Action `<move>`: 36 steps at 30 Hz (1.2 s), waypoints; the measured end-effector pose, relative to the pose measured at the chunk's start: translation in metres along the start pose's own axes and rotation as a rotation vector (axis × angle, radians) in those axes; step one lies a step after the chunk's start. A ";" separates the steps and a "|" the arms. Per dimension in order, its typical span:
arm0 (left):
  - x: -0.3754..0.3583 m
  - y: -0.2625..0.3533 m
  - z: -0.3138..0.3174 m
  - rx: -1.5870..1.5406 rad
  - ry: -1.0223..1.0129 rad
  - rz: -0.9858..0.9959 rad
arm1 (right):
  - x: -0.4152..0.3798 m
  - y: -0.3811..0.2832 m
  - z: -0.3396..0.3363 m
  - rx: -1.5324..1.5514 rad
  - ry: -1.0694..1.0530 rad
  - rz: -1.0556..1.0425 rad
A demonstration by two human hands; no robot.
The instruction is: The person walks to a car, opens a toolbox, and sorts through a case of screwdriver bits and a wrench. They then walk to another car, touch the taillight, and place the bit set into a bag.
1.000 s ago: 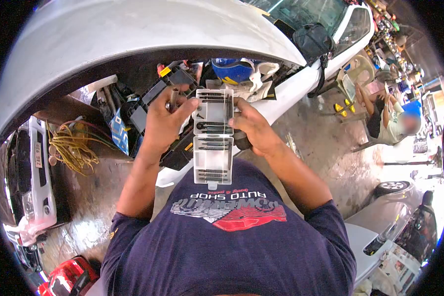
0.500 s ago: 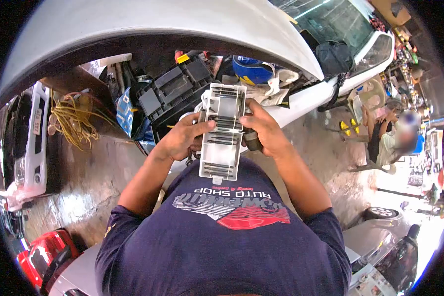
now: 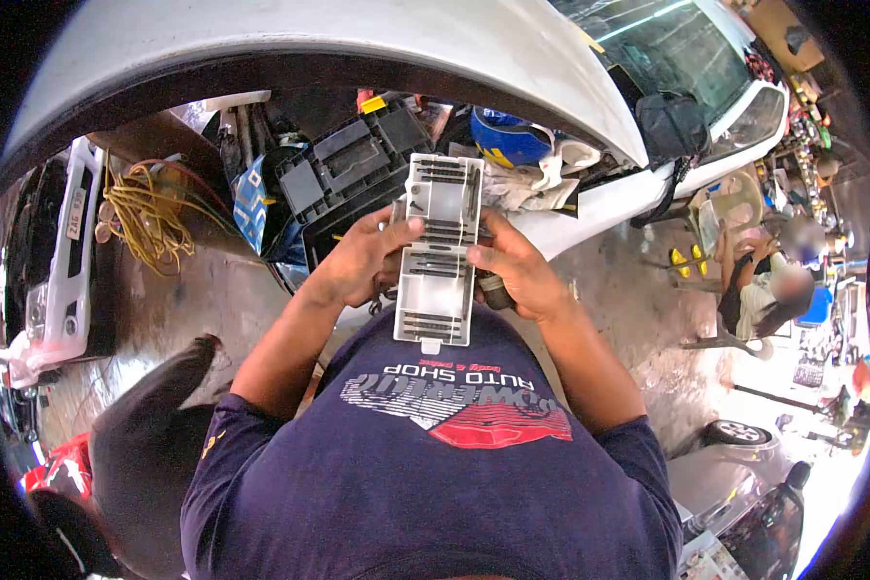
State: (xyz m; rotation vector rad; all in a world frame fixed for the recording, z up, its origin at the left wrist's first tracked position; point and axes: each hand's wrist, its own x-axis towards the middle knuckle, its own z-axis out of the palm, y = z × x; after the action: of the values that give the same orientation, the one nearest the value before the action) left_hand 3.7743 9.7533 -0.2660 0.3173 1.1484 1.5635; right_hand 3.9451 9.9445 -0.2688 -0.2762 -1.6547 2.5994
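Note:
An opened bit case (image 3: 438, 293) of whitish plastic lies unfolded between my hands, in front of my chest. Rows of dark, slender bits (image 3: 439, 261) sit in both halves. My left hand (image 3: 359, 256) is closed on the case's left edge, thumb over the front. On the opposite edge my right hand (image 3: 525, 271) grips near the fold, its thumb tip on the rim. A dark rounded object (image 3: 494, 292) shows beneath the right hand; what it belongs to is hidden behind the case.
Ahead, a black toolbox (image 3: 357, 159) and a blue helmet-like item (image 3: 509, 135) rest under the raised white hood (image 3: 261, 29). Yellow cable (image 3: 150, 217) hangs at left. A person in dark clothing (image 3: 155, 464) is close behind-left; people sit at right (image 3: 778, 280).
A person in dark clothing has come into view at lower left. The case has risen slightly in view, and my right thumb sits lower along its edge, near the fold.

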 end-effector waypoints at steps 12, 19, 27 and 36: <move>0.019 0.027 0.001 0.180 0.224 0.134 | -0.003 -0.003 0.005 -0.022 0.034 0.059; 0.028 0.007 -0.007 0.548 0.338 0.516 | -0.001 0.006 0.000 -0.001 0.032 0.009; 0.006 0.041 0.013 1.369 0.479 0.632 | -0.003 -0.005 0.006 -0.045 0.055 0.063; 0.000 0.052 0.027 1.590 0.438 0.537 | -0.002 -0.006 0.006 -0.042 0.035 0.067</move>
State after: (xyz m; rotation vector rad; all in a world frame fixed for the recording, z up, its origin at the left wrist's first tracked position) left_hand 3.7623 9.7712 -0.2117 1.4377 2.6525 0.7627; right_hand 3.9455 9.9411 -0.2609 -0.3840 -1.7187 2.5936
